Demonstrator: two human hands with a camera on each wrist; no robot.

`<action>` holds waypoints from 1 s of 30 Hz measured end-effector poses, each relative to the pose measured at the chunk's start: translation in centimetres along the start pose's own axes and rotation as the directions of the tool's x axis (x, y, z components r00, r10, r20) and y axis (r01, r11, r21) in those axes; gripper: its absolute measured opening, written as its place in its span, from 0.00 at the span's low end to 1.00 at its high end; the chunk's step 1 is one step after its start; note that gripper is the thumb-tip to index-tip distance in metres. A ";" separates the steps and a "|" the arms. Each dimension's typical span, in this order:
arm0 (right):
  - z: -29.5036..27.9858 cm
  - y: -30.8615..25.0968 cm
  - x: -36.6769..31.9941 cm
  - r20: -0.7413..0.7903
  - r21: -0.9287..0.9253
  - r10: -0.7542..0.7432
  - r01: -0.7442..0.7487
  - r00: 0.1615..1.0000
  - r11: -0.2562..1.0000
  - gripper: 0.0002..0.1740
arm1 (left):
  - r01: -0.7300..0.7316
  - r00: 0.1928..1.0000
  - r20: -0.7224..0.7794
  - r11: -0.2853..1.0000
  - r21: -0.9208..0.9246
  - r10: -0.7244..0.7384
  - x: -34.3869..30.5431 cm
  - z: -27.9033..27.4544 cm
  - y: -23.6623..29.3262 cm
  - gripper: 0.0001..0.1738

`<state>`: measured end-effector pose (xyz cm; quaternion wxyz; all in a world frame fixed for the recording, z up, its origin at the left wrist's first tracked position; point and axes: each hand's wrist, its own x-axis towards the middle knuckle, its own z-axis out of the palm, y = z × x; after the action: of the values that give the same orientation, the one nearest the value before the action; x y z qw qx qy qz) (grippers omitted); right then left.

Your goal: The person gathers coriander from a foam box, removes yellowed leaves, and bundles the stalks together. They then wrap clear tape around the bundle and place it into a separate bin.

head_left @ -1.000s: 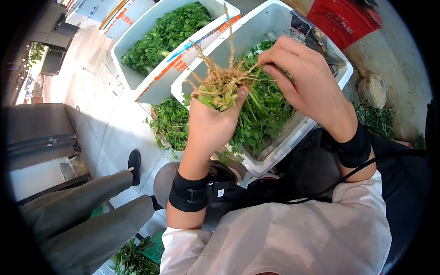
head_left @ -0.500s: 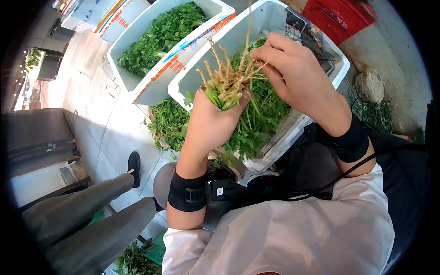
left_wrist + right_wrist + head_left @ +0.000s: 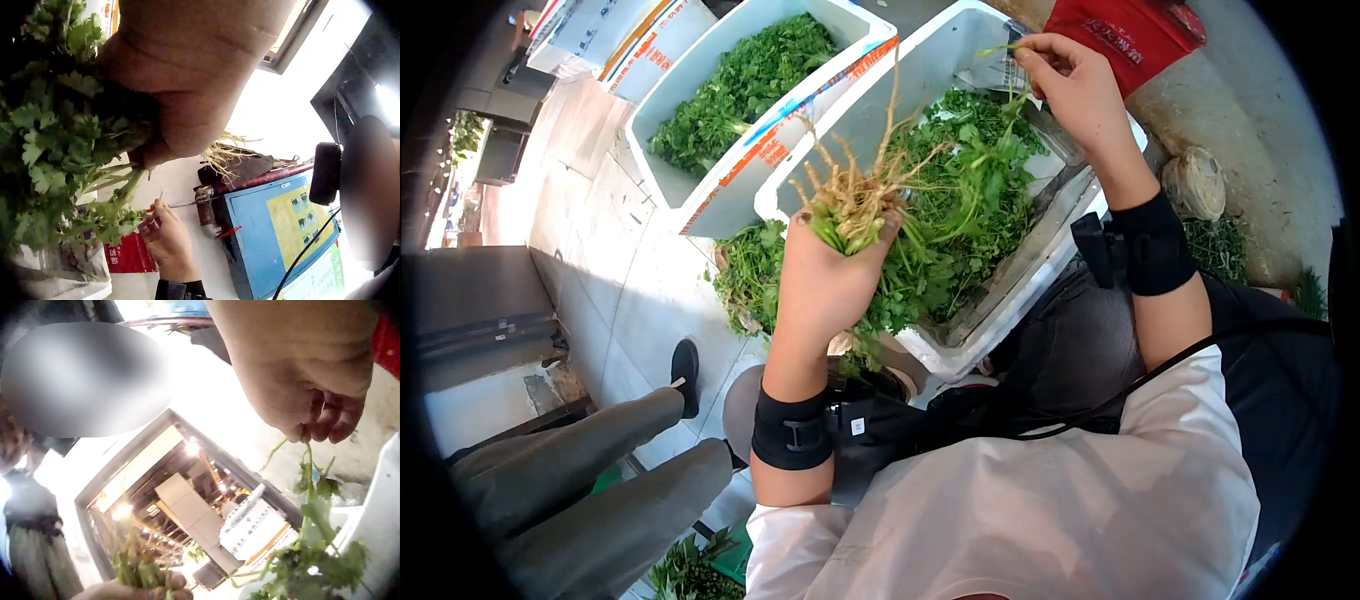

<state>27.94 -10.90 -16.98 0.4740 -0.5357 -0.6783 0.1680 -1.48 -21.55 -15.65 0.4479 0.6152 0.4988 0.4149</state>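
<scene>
In the head view the left hand (image 3: pixel 832 275) grips a bunch of leafy greens by the stems, its pale tangled roots (image 3: pixel 855 195) standing above the fist and the leaves (image 3: pixel 920 285) hanging over the white foam box (image 3: pixel 945 358). The right hand (image 3: pixel 1083 90) is raised over the box's far right part, thumb and fingertips pinching a thin green stem (image 3: pixel 1000 48). The right wrist view shows that hand (image 3: pixel 312 381) holding a stem (image 3: pixel 309 456) with leaves (image 3: pixel 312 569) hanging down. In the left wrist view, the gripping hand (image 3: pixel 181 75) is large and close.
A second foam box (image 3: pixel 700 215) of greens (image 3: pixel 745 90) stands to the left. Loose greens (image 3: pixel 750 275) lie on the floor between it and the knees. A red bag (image 3: pixel 1125 40) is behind the box, and another person's legs (image 3: pixel 590 440) are at the lower left.
The right hand has moved from the roots up and to the right, with a stem pinched in its fingers. The left hand still grips the bunch, slightly further left.
</scene>
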 end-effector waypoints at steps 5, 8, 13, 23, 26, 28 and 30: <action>-0.6 5.1 0.0 0.033 0.517 0.545 -0.481 0.838 0.709 0.14 | 0.027 0.999 -0.019 0.997 0.073 -0.026 -0.8 -0.4 0.5 0.09; -1.4 8.1 -0.2 -0.006 0.522 0.620 -0.526 0.784 0.671 0.14 | 0.023 0.999 -0.042 0.993 0.115 -0.018 -1.1 -0.7 0.6 0.09; -2.1 9.8 -0.8 -0.109 0.447 0.700 -0.594 0.706 0.669 0.14 | 0.047 0.989 -0.146 0.994 0.099 -0.033 -1.0 -1.0 0.1 0.13; -3.5 13.1 -0.5 -0.198 0.322 0.616 -0.543 0.763 0.776 0.16 | 0.016 0.972 -0.233 0.998 -0.055 -0.028 -0.9 -0.7 0.3 0.12; -3.7 14.3 -0.7 -0.272 0.330 0.637 -0.552 0.721 0.766 0.14 | 0.001 0.969 -0.247 0.998 -0.063 -0.017 -0.9 -0.8 0.3 0.11; -3.9 14.9 -0.7 -0.313 0.350 0.665 -0.568 0.678 0.745 0.14 | 0.009 0.966 -0.254 0.986 -0.169 -0.053 -0.8 -0.8 0.2 0.11; -4.4 15.5 -0.8 -0.253 0.263 0.684 -0.632 0.684 0.729 0.16 | -0.013 0.965 -0.258 0.978 -0.208 -0.042 -0.8 -0.7 0.3 0.11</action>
<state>40.36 -7.12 -26.61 0.5290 -0.7256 -0.3344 0.2862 -2.23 -22.23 -15.21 0.4431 0.5014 0.5117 0.5389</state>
